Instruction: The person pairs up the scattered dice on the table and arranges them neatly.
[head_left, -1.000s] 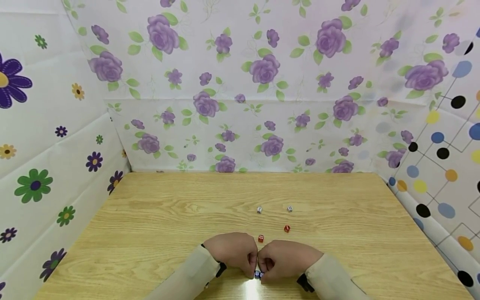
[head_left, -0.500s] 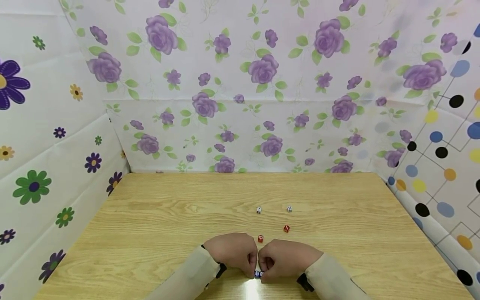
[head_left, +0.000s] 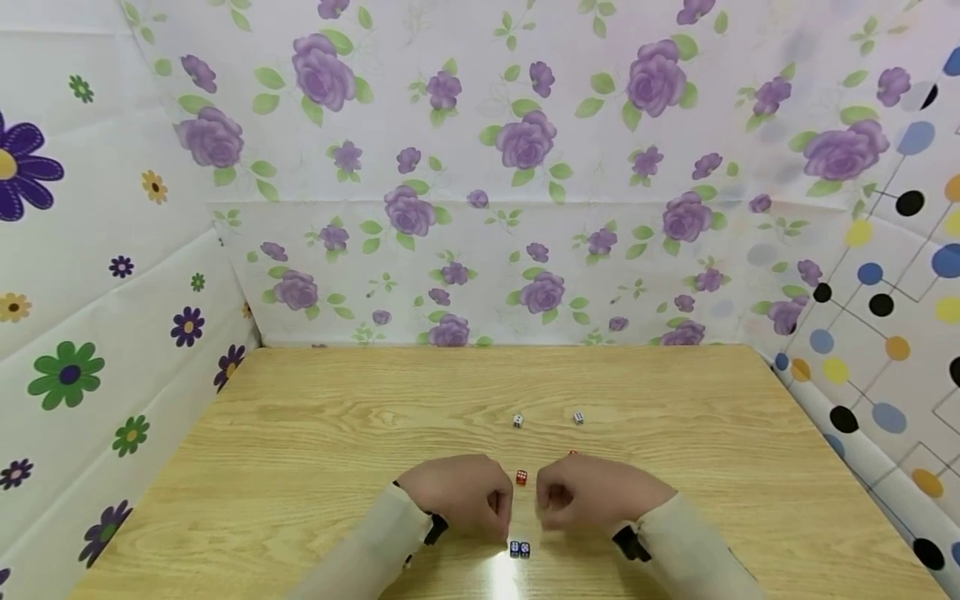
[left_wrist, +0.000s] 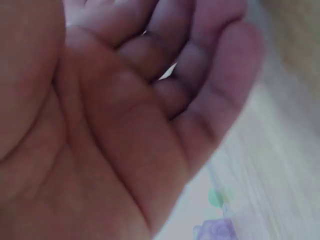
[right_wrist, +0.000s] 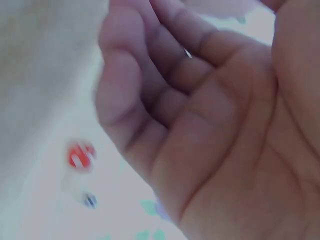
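Two dark blue dice stand side by side near the front of the table: a left blue die (head_left: 514, 548) and a right blue die (head_left: 525, 549). My left hand (head_left: 467, 493) is just above and left of them, its loosely bent fingers holding nothing. My right hand (head_left: 604, 495) hangs farther off, up and to the right. Its fingers (right_wrist: 120, 85) curl loosely around nothing in the right wrist view. A red die (head_left: 521, 477) lies between the two hands. Another red die (head_left: 573, 452) is mostly hidden behind the right hand.
Farther back on the wooden table (head_left: 337, 400) lie a left white die (head_left: 518, 422) and a right white die (head_left: 578, 418). A purple-flowered cloth (head_left: 450, 275) rises behind the table's far edge, with patterned cloths along both sides.
Both hands have come away from the blue dice and drawn apart. The left rose slightly; the right moved up and right, over one red die. The blue dice now show fully, side by side.
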